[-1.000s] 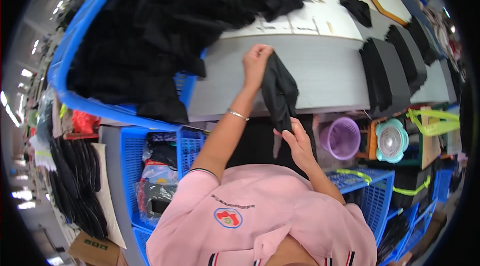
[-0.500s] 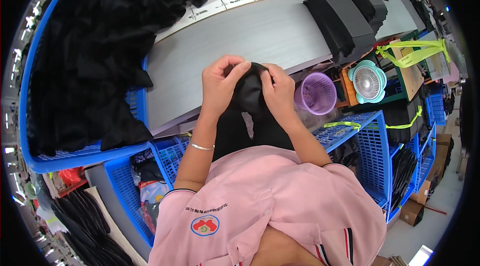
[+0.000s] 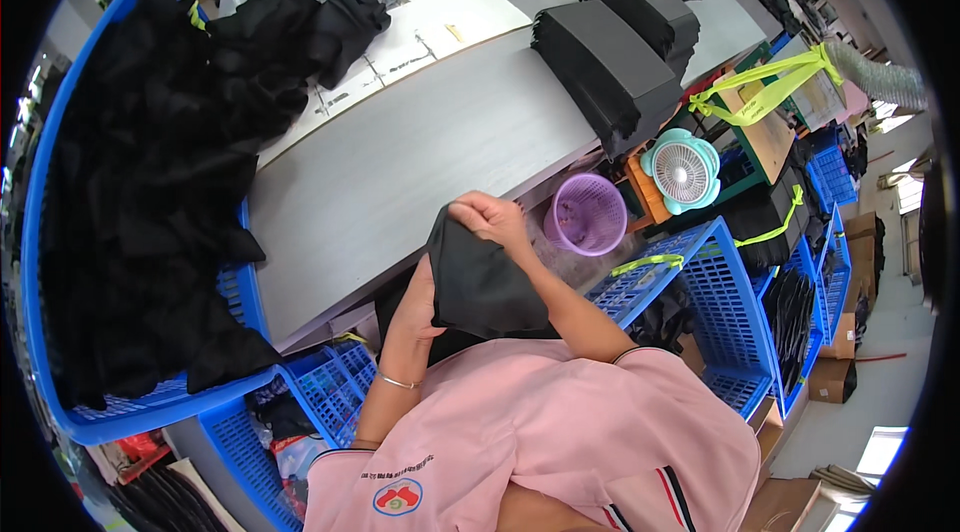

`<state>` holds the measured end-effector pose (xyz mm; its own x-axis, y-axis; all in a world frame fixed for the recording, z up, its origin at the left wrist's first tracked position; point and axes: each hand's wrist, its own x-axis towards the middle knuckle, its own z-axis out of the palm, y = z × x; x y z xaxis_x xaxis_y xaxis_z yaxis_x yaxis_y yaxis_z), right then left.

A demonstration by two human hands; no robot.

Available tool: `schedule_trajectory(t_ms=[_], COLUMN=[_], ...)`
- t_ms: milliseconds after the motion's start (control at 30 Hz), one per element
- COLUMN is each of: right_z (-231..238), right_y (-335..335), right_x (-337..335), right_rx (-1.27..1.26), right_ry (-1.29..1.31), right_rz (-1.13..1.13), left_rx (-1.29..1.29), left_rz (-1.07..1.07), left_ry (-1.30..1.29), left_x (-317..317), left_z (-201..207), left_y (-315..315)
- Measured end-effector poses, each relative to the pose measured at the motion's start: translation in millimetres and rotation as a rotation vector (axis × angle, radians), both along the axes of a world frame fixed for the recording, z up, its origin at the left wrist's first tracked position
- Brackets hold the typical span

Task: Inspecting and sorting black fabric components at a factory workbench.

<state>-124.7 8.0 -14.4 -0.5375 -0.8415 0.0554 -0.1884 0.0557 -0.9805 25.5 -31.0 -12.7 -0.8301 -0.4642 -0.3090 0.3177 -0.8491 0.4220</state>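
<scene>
A piece of black fabric [image 3: 480, 282] is held up in front of my body, spread fairly flat and hanging down toward my lap. My right hand [image 3: 492, 220] is closed on its top corner, fingers curled and pinching the edge. Along the left edge of the fabric, my left hand [image 3: 417, 297] grips it with the thumb side showing. The left fingers are mostly hidden behind the cloth. Just beyond both hands lies the grey tabletop [image 3: 400, 122].
A large blue crate [image 3: 255, 307] heaped with black fabric [image 3: 140, 202] stands at left. Stacks of black pieces [image 3: 610, 72] lie on the table's far right. Nearer right are a purple basket [image 3: 586, 216], a turquoise fan [image 3: 682, 172] and a blue crate [image 3: 735, 302].
Both hands have come lower and nearer my body. The bunched fabric is now spread out; my left hand has slid down its left side while the right holds the top. The view has shifted.
</scene>
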Motion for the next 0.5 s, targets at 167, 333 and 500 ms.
schedule_trajectory(t_ms=[167,333,500], right_z=[-41,-76,-87], right_y=[21,28,43], right_x=[46,99,112], right_rx=[-0.02,0.028,0.22], right_ry=[-0.077,-0.689,-0.365], right_rz=[0.236,0.788,0.884], left_rx=[-0.169,-0.214,-0.284], left_rz=[-0.047,-0.02,0.13], left_ry=[-0.02,-0.104,-0.242], left_x=[15,24,14], left_z=[2,-1,-12], left_y=[2,11,2])
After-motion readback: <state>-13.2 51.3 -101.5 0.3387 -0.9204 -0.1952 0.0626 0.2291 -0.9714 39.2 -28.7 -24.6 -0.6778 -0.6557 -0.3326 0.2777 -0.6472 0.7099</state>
